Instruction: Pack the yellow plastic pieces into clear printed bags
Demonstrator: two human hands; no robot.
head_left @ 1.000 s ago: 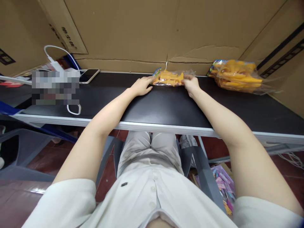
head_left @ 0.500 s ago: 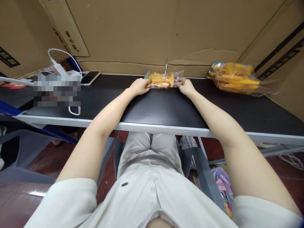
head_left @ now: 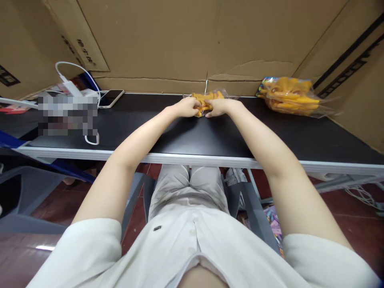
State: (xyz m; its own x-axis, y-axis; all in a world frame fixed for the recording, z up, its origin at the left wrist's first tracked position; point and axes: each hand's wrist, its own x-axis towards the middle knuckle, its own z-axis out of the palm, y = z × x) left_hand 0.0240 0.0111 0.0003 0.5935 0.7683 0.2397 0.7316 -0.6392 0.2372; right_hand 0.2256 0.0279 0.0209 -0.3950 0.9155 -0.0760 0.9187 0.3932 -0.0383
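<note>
Near the far edge of the black flat table [head_left: 195, 138], the left hand [head_left: 188, 107] and right hand [head_left: 220, 106], close together, touch a small clear plastic bag of orange-yellow pieces [head_left: 209, 96]; whether they pinch cannot be told. Light, even pressure should suit its film.

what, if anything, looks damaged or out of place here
The cardboard wall behind the black table does: a crooked crease runs across its lower part, right of centre, as if the board was bent. No spill shows. The left hand and right hand partly cover the yellow packet, so I can't fully judge it.
</note>
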